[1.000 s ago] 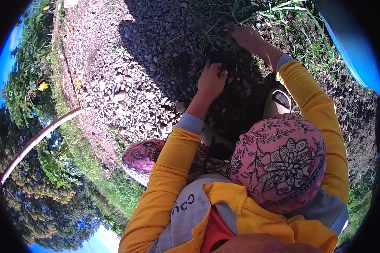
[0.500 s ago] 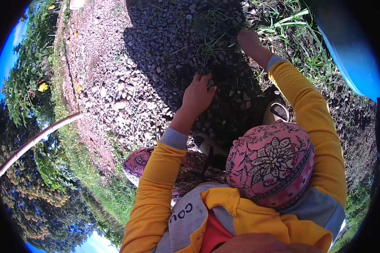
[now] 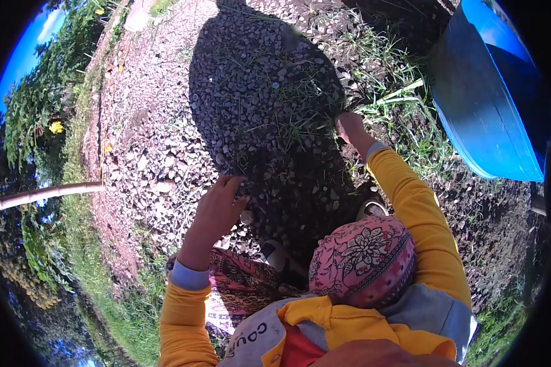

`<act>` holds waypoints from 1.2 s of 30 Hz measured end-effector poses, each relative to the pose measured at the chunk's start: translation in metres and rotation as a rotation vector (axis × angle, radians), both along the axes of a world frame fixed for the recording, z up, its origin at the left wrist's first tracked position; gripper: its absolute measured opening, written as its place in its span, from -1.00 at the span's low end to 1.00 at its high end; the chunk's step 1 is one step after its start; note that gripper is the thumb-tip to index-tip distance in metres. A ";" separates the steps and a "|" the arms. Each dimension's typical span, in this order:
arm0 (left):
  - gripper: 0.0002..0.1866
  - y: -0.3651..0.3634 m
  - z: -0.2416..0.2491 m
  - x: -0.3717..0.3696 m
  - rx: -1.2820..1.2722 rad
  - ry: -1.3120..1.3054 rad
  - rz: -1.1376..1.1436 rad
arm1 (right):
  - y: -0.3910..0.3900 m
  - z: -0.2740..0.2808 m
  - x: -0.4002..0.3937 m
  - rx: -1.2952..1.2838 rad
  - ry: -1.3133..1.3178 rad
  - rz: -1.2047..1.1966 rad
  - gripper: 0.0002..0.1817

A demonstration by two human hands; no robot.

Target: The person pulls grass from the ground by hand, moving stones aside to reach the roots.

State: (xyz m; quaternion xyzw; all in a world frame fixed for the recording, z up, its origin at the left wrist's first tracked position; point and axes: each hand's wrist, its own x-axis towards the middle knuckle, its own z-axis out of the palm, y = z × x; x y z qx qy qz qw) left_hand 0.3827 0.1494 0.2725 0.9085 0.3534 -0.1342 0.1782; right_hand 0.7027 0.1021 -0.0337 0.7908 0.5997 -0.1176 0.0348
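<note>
My left hand (image 3: 219,207) is above the gravel (image 3: 165,147), with its fingers slightly bent and the thumb apart. I see nothing held in it. Farther right, my right hand (image 3: 351,127) is closed low over the ground, at the edge of my shadow. Green grass blades (image 3: 303,119) lie just left of its knuckles; whether its fingers grip any of them is hidden. Both arms wear yellow sleeves with grey cuffs.
A large blue plastic container (image 3: 480,104) stands at the right. Weeds (image 3: 404,95) grow between it and my right hand. Patterned pink trousers cover my bent knees (image 3: 364,260), with a shoe (image 3: 373,209) beyond. A pole (image 3: 43,196) and bushes are at the left.
My left hand has drawn back left toward my body, away from the weeds. My right hand stays closed near the grass. The view has tilted up, showing more of the blue container.
</note>
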 end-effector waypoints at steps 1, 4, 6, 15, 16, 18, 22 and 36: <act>-0.61 -0.001 0.003 0.006 0.004 0.009 0.002 | 0.001 0.001 0.003 -0.050 0.016 0.019 -0.86; -0.60 -0.002 0.004 0.014 -0.017 -0.035 0.019 | -0.005 0.018 -0.001 0.047 0.030 0.026 -0.89; -0.60 -0.002 0.003 0.019 -0.032 -0.057 0.027 | -0.005 0.005 -0.002 0.081 0.021 0.031 -0.87; -0.62 0.012 -0.009 0.037 -0.134 -0.111 0.040 | -0.014 -0.002 -0.002 0.077 0.088 -0.054 -0.85; -0.63 0.013 -0.010 0.036 -0.131 -0.138 0.026 | -0.014 -0.002 -0.003 0.074 0.099 -0.075 -0.84; -0.65 0.017 -0.012 0.034 -0.122 -0.165 -0.001 | -0.018 0.001 -0.007 0.140 0.147 -0.122 -0.85; -0.67 0.023 -0.012 0.027 -0.205 -0.214 0.045 | -0.045 0.001 -0.043 0.292 0.106 0.084 -0.79; -0.65 0.009 0.002 0.016 -0.169 -0.251 -0.065 | -0.105 0.039 -0.013 -0.113 0.013 -0.042 -0.81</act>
